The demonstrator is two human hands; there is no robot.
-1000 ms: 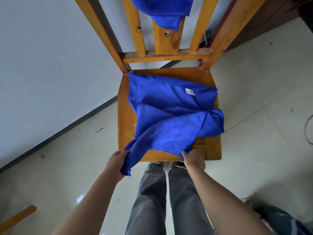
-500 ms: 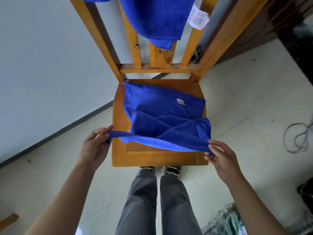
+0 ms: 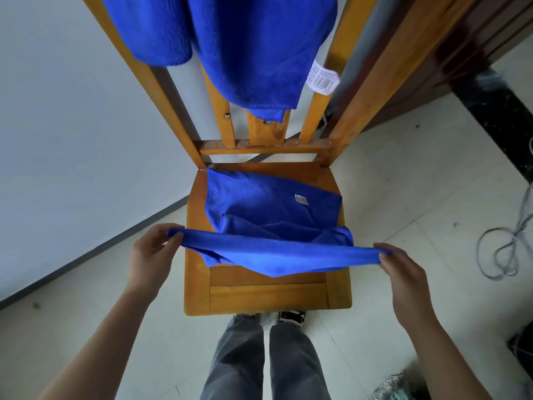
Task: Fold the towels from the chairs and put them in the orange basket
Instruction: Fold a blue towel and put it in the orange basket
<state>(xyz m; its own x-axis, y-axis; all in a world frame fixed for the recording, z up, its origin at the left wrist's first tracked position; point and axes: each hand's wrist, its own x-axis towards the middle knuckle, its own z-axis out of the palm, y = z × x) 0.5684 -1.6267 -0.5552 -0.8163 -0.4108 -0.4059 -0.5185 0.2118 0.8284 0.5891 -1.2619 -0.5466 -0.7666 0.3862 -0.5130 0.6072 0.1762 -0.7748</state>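
A blue towel (image 3: pixel 274 209) lies on the seat of a wooden chair (image 3: pixel 268 295). Its near edge is lifted and stretched taut above the seat's front. My left hand (image 3: pixel 150 255) pinches the left corner of that edge. My right hand (image 3: pixel 403 269) pinches the right corner. Two more blue towels (image 3: pixel 253 39) hang over the chair's backrest, one with a white barcode label (image 3: pixel 323 77). The orange basket is not in view.
A white wall with a dark skirting runs along the left. Dark wooden furniture (image 3: pixel 450 53) stands at the upper right. A loose grey cable (image 3: pixel 507 249) lies on the tiled floor to the right. My legs and shoes (image 3: pixel 271 316) stand just before the chair.
My hands have lifted the towel's near edge off the seat front and drawn it apart sideways until taut. The view has tilted up, showing more of the hanging towels.
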